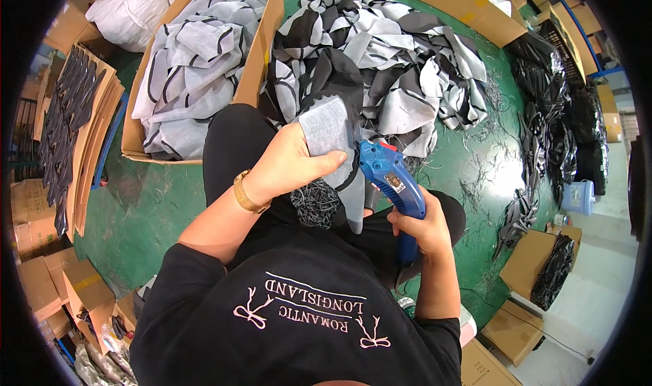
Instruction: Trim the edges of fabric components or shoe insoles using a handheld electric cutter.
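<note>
My left hand (282, 160), with a gold watch on its wrist, pinches a grey-and-black fabric piece (327, 129) between thumb and fingers. The piece has a notched edge and a dark border. My right hand (428, 224) is wrapped round the handle of blue electric scissors (390, 175) with a red button. Their head meets the right edge of the fabric; the blades are hidden there. Below the fabric, thin dark trimmings (316, 206) are heaped between my legs. A large pile of grey and black fabric pieces (380, 43) lies on the floor just beyond.
An open cardboard box (270, 43) of grey fabric with black strips stands to the left. Stacked cardboard with dark pieces (92, 124) is farther left. Loose trimmings litter the green floor (485, 202). Black plastic bags (587, 117), a light blue bucket (578, 197) and cartons (513, 331) line the right side.
</note>
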{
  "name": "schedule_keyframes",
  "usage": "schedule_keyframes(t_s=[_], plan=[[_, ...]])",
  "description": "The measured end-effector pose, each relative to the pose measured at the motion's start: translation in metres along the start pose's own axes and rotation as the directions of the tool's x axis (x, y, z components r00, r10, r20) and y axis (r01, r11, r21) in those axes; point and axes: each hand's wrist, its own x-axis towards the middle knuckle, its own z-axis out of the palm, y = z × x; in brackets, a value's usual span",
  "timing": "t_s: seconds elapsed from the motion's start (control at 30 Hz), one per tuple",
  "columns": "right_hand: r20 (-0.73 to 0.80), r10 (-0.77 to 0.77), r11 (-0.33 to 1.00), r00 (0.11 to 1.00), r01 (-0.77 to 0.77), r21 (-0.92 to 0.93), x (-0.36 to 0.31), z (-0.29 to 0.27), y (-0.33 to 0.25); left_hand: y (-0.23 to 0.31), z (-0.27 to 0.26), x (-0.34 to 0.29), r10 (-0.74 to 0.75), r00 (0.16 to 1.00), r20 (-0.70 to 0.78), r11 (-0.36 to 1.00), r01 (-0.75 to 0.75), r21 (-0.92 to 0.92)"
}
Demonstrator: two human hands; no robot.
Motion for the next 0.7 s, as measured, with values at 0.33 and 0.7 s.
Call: schedule_keyframes(t_s=[0.33,0.7], plan=[[-0.063,-0.164,0.962,0.984,0.174,0.209,0.039,0.018,-0.014,-0.009,0.004,-0.002,-0.067,0.996,0.062,0.980,0.077,-0.182],[-0.074,-0.311,0.948,0.948,0.303,-0.097,0.070,0.045,-0.027,-0.011,0.020,0.008,-0.212,0.977,0.008,0.788,0.175,-0.590]])
